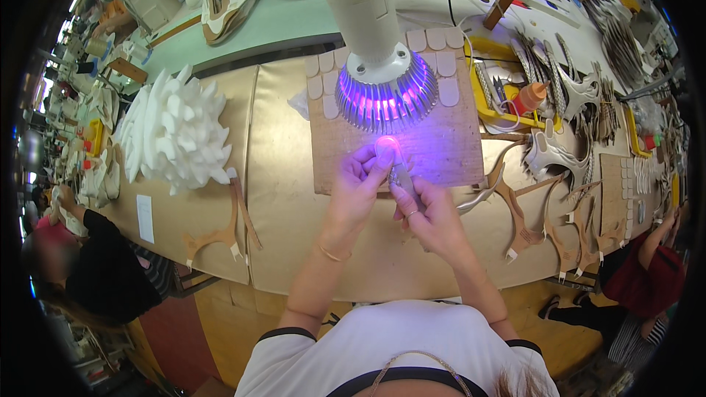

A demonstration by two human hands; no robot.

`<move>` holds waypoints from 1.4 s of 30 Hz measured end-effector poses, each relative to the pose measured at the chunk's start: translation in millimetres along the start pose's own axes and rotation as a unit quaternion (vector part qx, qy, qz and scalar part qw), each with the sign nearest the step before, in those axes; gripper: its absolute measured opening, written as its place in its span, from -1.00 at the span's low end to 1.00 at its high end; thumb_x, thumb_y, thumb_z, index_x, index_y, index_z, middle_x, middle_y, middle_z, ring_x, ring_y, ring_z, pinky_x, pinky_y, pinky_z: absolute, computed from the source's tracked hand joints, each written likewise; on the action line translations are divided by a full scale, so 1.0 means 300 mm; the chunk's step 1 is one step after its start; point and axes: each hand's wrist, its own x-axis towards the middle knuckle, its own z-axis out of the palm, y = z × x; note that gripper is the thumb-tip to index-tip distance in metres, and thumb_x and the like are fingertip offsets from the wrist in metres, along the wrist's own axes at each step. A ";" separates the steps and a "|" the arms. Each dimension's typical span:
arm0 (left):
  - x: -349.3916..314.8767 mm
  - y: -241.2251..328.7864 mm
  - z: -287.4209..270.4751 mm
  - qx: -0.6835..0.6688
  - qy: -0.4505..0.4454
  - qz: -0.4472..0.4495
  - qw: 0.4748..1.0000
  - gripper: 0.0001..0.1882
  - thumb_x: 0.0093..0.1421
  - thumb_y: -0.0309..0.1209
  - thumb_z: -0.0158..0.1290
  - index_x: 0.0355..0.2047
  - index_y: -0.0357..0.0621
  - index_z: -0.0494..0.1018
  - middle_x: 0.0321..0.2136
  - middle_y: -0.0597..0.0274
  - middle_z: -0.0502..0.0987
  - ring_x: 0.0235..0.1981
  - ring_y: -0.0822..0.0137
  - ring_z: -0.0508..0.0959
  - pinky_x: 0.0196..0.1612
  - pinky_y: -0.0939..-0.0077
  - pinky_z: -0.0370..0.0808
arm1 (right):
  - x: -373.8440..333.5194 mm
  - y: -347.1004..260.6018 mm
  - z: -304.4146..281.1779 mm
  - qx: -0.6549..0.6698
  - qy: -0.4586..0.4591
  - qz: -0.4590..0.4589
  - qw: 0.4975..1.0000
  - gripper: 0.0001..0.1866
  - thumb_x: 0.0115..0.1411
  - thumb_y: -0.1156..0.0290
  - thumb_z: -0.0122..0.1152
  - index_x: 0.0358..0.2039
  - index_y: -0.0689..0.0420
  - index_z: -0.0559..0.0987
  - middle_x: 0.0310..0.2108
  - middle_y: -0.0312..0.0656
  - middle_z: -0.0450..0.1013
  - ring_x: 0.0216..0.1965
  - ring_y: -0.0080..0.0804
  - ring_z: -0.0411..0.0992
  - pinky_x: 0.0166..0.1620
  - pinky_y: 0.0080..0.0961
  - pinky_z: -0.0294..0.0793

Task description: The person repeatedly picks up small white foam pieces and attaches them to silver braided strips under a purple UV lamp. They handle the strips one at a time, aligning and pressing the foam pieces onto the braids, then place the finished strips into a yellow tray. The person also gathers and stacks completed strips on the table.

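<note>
At left, a pile of white pointed pieces (176, 129) stands on the tabletop (283, 213). Next comes the left hand (358, 180), its fingers pinching near the rounded end of a narrow strip (402, 177). The strip is between both hands, its long axis slanting from below the lamp (386, 95) down rightward, where the right hand (435, 220), nearer the body, grips it. Further right lies a yellow tray (489, 113).

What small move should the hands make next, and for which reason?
Probably the left hand should press gently along the rounded end of the strip: it pinches close to that end, the right hand holds the strip farther down, and the purple-glowing lamp lights this spot.
</note>
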 end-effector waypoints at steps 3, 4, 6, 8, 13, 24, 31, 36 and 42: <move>-0.014 -0.023 0.007 -0.012 0.033 0.004 0.999 -0.70 0.26 -0.34 0.06 -0.12 -0.35 0.42 -0.27 0.07 0.57 -0.29 0.33 0.62 -0.26 0.50 0.59 | 0.007 0.024 0.015 0.003 0.024 -0.024 0.999 -0.70 0.29 0.25 0.05 -0.44 0.23 0.52 -0.67 -0.18 0.46 -0.65 -0.39 0.45 -0.52 -0.41 0.39; -0.019 -0.030 0.010 0.015 0.071 -0.013 0.997 -0.70 0.26 -0.35 0.06 -0.12 -0.35 0.42 -0.28 0.07 0.57 -0.30 0.33 0.62 -0.28 0.51 0.59 | 0.010 0.034 0.020 -0.018 0.022 -0.027 0.999 -0.70 0.29 0.25 0.05 -0.42 0.23 0.52 -0.65 -0.16 0.47 -0.63 -0.33 0.47 -0.50 -0.37 0.40; -0.031 -0.034 0.014 0.015 0.094 -0.021 0.995 -0.71 0.25 -0.37 0.07 -0.13 -0.35 0.42 -0.30 0.08 0.57 -0.32 0.34 0.61 -0.32 0.53 0.59 | 0.013 0.055 0.030 -0.066 0.039 -0.040 0.996 -0.72 0.28 0.25 0.04 -0.38 0.22 0.53 -0.63 -0.12 0.49 -0.59 -0.21 0.50 -0.47 -0.29 0.42; -0.032 -0.029 0.019 0.064 0.119 -0.014 0.991 -0.70 0.24 -0.39 0.07 -0.10 -0.36 0.40 -0.33 0.12 0.57 -0.34 0.34 0.61 -0.37 0.56 0.59 | 0.010 0.064 0.038 -0.096 0.028 -0.046 0.994 -0.73 0.28 0.25 0.02 -0.30 0.22 0.50 -0.56 -0.06 0.51 -0.52 -0.08 0.51 -0.43 -0.18 0.44; -0.075 0.006 0.066 0.157 0.031 0.125 0.979 -0.61 0.23 -0.46 0.03 0.04 -0.39 0.32 -0.19 0.02 0.53 -0.22 0.29 0.59 -0.24 0.52 0.57 | -0.062 -0.007 -0.053 0.019 -0.013 -0.061 0.998 -0.73 0.29 0.24 0.06 -0.18 0.20 0.48 -0.58 -0.23 0.48 -0.56 -0.47 0.48 -0.49 -0.48 0.45; -0.139 -0.167 -0.019 0.690 0.007 0.153 0.707 -0.22 0.22 -0.08 0.01 0.29 -0.25 0.00 0.32 -0.29 -0.16 0.34 -0.26 -0.19 0.31 -0.15 -0.19 | -0.467 -0.119 -0.680 0.047 0.471 -0.243 0.847 -0.73 0.25 0.38 0.15 -0.06 0.18 0.50 -0.55 -0.40 0.37 -0.58 -0.73 0.26 -0.60 -0.77 0.20; -0.178 -0.349 -0.107 0.749 0.047 0.144 0.645 -0.23 0.24 0.01 -0.10 0.27 -0.28 0.05 0.33 -0.19 -0.12 0.35 -0.10 -0.11 0.32 -0.11 -0.15 | -0.092 -0.156 -1.244 -0.321 0.444 -0.250 0.798 -0.62 0.34 0.23 0.00 -0.04 0.29 0.48 -0.34 -0.18 0.45 -0.35 -0.54 0.36 -0.29 -0.60 0.34; -0.192 -0.336 -0.105 0.700 0.065 0.190 0.685 -0.24 0.23 -0.03 -0.05 0.27 -0.27 0.05 0.32 -0.22 -0.11 0.35 -0.14 -0.11 0.32 -0.13 -0.15 | 0.189 -0.003 -1.276 -0.734 0.335 -0.051 0.588 -0.41 0.28 0.13 0.03 0.24 0.16 0.23 0.21 0.12 0.15 0.20 0.07 0.16 0.16 -0.11 0.23; -0.242 -0.274 -0.175 0.618 0.132 0.196 0.750 -0.39 0.20 -0.20 0.04 0.17 -0.27 0.22 0.28 -0.21 0.02 0.32 -0.16 -0.02 0.32 -0.08 -0.11 | 0.009 0.203 -0.973 -0.593 0.228 -0.124 0.762 -0.47 0.26 0.21 0.09 0.17 0.17 0.32 0.18 0.08 0.21 0.21 0.04 0.16 0.20 -0.17 0.17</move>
